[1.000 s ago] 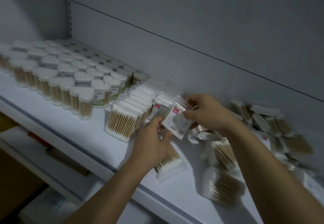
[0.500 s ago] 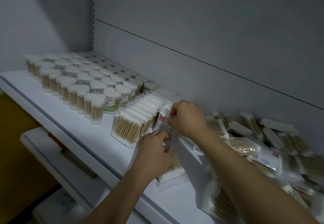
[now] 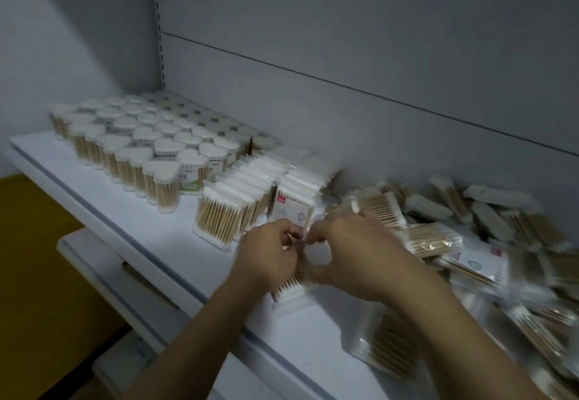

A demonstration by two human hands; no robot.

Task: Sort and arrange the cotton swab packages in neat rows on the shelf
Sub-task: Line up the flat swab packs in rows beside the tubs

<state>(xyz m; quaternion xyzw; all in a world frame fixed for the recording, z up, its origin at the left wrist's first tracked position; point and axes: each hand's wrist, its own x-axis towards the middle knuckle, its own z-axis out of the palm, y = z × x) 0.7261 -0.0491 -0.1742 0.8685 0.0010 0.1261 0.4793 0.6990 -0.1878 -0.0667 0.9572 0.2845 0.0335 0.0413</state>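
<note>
Both forearms are reached in over the shelf (image 3: 175, 236), and the left hand (image 3: 269, 258) and right hand (image 3: 347, 252) are brought together, knuckles up, fingers curled. A swab packet (image 3: 289, 286) lying flat near the front edge is pinched at its upper end by the left fingers. The right fingers appear closed on the same end, though blur hides the contact. The standing rows (image 3: 238, 205) are just behind it, the loose pile (image 3: 470, 236) to the right. Half a second earlier the right hand was raised at the rows; it is now lowered beside the left.
</note>
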